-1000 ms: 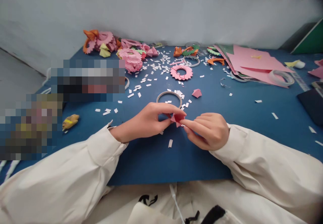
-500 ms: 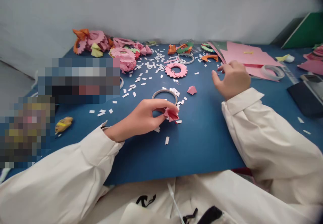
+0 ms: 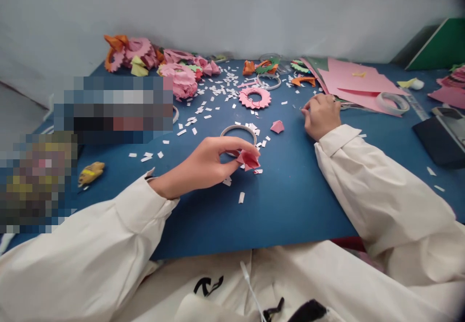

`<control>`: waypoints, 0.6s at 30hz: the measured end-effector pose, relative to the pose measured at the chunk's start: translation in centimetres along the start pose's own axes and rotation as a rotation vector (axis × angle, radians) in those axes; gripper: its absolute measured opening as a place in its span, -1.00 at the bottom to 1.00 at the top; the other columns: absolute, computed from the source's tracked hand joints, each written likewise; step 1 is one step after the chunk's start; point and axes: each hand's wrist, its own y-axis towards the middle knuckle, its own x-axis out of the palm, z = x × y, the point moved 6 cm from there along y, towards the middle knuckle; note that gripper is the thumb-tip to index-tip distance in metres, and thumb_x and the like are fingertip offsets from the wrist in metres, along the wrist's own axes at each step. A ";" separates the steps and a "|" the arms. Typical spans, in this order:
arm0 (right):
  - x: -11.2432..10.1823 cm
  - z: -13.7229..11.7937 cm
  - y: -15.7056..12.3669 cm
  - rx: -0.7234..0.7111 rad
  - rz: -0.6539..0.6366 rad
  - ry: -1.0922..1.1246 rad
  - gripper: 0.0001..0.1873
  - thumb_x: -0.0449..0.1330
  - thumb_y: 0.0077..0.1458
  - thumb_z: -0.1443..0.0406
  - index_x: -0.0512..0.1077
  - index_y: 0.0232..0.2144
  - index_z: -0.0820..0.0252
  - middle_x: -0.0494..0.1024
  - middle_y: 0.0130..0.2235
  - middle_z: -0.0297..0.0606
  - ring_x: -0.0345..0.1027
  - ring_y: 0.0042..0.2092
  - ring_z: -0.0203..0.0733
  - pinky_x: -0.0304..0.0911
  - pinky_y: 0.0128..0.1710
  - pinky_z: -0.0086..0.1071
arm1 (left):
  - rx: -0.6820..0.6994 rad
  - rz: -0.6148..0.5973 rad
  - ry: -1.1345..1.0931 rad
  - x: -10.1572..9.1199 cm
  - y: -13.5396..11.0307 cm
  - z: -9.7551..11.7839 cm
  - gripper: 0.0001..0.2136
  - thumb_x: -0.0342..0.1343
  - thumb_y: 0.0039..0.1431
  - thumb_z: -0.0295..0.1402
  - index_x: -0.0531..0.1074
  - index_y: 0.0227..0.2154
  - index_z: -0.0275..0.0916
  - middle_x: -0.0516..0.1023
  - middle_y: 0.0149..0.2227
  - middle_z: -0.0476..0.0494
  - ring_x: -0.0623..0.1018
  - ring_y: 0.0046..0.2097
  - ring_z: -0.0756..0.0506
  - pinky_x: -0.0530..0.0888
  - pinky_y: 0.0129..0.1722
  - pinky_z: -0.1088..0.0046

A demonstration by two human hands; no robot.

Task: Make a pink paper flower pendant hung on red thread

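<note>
My left hand [image 3: 209,164] pinches a small folded pink paper piece [image 3: 251,160] between thumb and fingers, its open side facing right. Just behind those fingers lies a thin tape roll [image 3: 238,127], partly covered by the hand. My right hand [image 3: 322,116] is closed low over the table, near the pink sheets [image 3: 363,77]; what its fingers hold is hidden. Between the hands sits another folded pink paper piece [image 3: 277,127]. A pink paper ring with a toothed edge [image 3: 255,98] lies farther back.
White paper scraps [image 3: 221,87] are scattered over the blue table [image 3: 283,210]. Crumpled pink paper shapes [image 3: 178,81] are heaped at the back left. Another tape roll [image 3: 392,103] rests on the pink sheets. A dark case [image 3: 441,140] lies right; a yellow object [image 3: 90,173] left.
My right hand has lowered slightly to the left, and its spread fingers have closed. The left hand keeps its pinch on the folded paper piece, which has tilted a little.
</note>
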 end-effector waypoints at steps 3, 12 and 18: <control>-3.0 -4.9 -1.3 -0.180 0.054 0.149 -0.84 -0.07 0.11 0.25 0.21 -0.45 0.19 0.39 -0.24 -0.04 0.25 -0.10 -0.02 0.14 -0.04 -0.01 | 0.013 0.008 0.024 -0.1 0.0 -0.2 -0.73 -0.01 0.05 -0.64 0.48 -0.23 -0.32 0.58 -0.28 -0.07 0.55 -0.22 0.01 0.48 -0.20 0.58; -5.4 -13.3 -6.9 -0.482 -0.196 0.586 -0.93 0.01 0.09 0.42 0.22 -0.42 0.19 0.39 -0.39 -0.22 0.24 -0.34 -0.20 0.16 -0.32 -0.25 | -0.056 0.090 0.141 -0.7 0.3 -1.0 -0.68 0.00 -0.02 -0.70 0.50 -0.25 -0.26 0.58 -0.32 0.04 0.55 -0.28 0.07 0.46 -0.26 0.69; -4.2 -12.7 -6.6 -0.439 -0.252 0.495 -0.94 0.02 0.06 0.42 0.24 -0.43 0.21 0.40 -0.42 -0.22 0.23 -0.37 -0.19 0.09 -0.37 -0.26 | 0.062 0.090 0.236 -0.7 0.0 -0.2 -0.67 0.00 0.00 -0.68 0.48 -0.24 -0.21 0.58 -0.25 -0.01 0.52 -0.16 -0.02 0.45 -0.08 0.49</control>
